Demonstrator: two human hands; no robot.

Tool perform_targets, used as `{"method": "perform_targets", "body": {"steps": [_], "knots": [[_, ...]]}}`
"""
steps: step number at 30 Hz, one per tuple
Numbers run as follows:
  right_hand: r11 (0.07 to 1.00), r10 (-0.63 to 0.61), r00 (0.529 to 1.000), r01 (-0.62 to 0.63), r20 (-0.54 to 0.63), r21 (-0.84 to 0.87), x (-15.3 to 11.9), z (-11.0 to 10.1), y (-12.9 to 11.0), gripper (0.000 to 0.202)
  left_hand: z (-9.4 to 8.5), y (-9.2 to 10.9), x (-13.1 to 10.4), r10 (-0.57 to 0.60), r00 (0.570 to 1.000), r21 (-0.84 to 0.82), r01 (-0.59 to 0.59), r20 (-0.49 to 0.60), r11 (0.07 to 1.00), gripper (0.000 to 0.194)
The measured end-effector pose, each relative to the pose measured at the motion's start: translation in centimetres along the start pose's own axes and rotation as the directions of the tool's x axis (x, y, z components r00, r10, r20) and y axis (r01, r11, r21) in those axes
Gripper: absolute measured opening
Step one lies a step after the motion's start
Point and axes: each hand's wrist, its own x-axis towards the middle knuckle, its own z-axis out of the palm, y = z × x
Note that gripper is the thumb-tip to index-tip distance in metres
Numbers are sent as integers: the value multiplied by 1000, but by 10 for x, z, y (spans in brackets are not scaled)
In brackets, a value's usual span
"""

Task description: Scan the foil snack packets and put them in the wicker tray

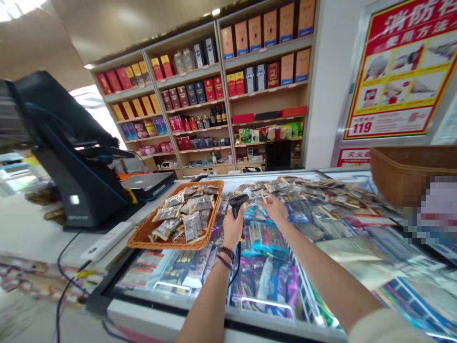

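My left hand [233,226], with a beaded bracelet at the wrist, is wrapped round the handle of a black barcode scanner [238,200]. To its right, my right hand [274,209] has its fingers pinched together at a small packet [263,196] near the scanner's head. An orange wicker basket [134,243] of small clear packets [193,226] stands left of my left hand. More such packets [321,183] lie spread over the glass top of a freezer [210,305], behind and to the right of my hands. Colourful packages [266,236] show through the glass.
A black checkout terminal [71,157] stands at the left, beside a flat dark device [148,183] and a white device [107,240] with cables. A brown basket [403,171] sits at the right. Shelves of boxes [210,90] rise behind.
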Motion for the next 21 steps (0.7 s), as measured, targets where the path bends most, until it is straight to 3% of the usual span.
{"method": "perform_targets", "body": {"steps": [3,6,10,21], "knots": [[906,-31,995,66,-91,417,2,3,8,44,3,6,-5,49,998,22,-50,28,999,45],[781,-3,983,119,-186,613,3,3,14,58,3,9,-7,65,996,3,-66,60,998,47],[760,59,968,116,-246,640,4,3,18,63,1,11,-8,90,991,16,-92,95,996,46],[776,-15,964,178,-264,605,6,7,20,48,-4,6,-5,147,971,152,-177,186,972,39]]}}
